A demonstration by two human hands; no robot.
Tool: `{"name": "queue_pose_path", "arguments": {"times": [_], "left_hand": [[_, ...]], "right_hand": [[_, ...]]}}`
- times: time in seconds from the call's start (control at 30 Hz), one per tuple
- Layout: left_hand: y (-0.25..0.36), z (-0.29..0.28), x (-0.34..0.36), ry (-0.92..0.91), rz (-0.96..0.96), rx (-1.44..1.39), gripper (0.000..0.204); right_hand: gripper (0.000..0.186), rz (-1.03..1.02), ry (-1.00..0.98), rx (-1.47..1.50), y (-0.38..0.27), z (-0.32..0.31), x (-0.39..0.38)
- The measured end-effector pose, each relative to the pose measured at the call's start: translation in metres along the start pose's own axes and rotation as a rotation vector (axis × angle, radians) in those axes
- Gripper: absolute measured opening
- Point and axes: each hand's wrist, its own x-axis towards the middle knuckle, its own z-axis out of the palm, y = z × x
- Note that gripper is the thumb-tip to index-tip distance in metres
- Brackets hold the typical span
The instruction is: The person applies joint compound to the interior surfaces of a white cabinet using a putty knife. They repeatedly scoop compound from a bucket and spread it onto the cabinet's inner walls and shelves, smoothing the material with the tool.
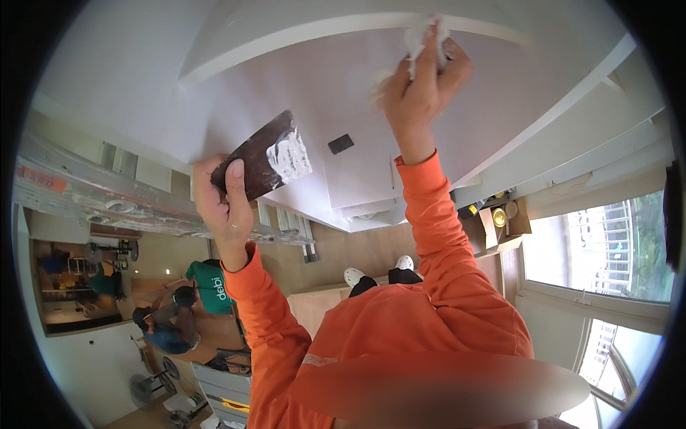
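The plate [259, 159], smeared with paste [289, 156], juts rightward from the left hand [226, 199], pinched under its thumb. The right hand [423, 91], arm stretched forward, pinches a white cloth [416, 44] at the ledge [343, 24].

The left hand [225, 204] holds a flat plate [250, 161] with paste [288, 159] on its right end. The right hand [421, 107] has maybe a cloth [416, 44] by the ledge [286, 37]. A ladder [128, 204] is left; a box [521, 223] and window [607, 243], right.
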Motion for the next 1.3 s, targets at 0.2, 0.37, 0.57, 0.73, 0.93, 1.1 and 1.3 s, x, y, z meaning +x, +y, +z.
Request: {"name": "queue_pose_path", "arguments": {"times": [0.2,0.37,0.57,0.73,0.93,1.1,1.3], "left_hand": [[-0.002,-0.001,-0.001,-0.006,-0.016,0.007,0.019],[0.001,0.0,0.003,-0.025,0.015,0.042,0.019],[0.003,0.0,0.002,-0.015,-0.001,-0.008,0.015],[0.0,0.001,0.004,-0.011,0.033,-0.006,0.015],[0.003,0.002,0.004,-0.001,0.046,0.027,0.015],[0.005,0.002,0.007,-0.004,0.058,-0.002,0.015],[0.005,0.001,0.006,0.004,0.048,0.025,0.014]], "right_hand": [[0.059,-0.033,-0.134,0.126,-0.002,-0.016,0.001],[0.044,-0.025,-0.085,0.289,0.018,-0.066,0.045],[0.023,-0.117,-0.602,0.254,0.018,-0.092,0.144],[0.017,-0.581,-1.019,-0.043,0.002,-0.066,0.197],[0.019,-0.662,-1.143,0.218,-0.002,-0.017,0.198],[0.019,-0.58,-1.26,0.391,-0.005,0.009,0.198],[0.019,-0.661,-1.344,0.28,0.003,-0.021,0.215]]}}
